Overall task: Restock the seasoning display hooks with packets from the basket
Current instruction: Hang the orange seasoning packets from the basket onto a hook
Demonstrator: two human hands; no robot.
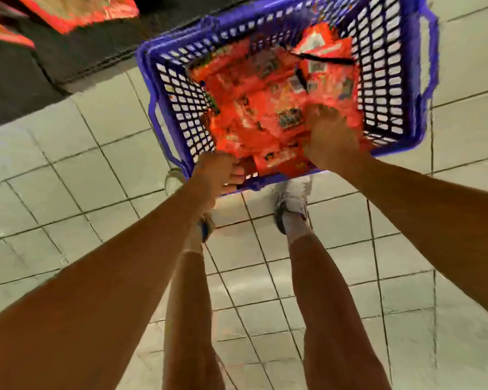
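- The packets [268,108] look light, thin and floppy, with a glossy film that is likely slippery; a loose heap like this will probably slide and come up several at a time.
- Best taken by pinching one at its top edge, where a hang hole would sit, though blur hides any such hole.
- They are orange-red with small printed panels in other colours, piled loosely and overlapping, filling the bottom of the blue basket [181,108], which has lattice sides and stands on the tiled floor [68,164] ahead of the person's feet.
- The right hand [330,133] is down in the pile near the basket's near right corner, fingers curled into the packets; blur makes it impossible to tell whether it has hold of one.
- The left hand [217,173] grips the basket's near rim, fingers wrapped round it.
- More red packaging [76,12] shows at upper left, too blurred to read.
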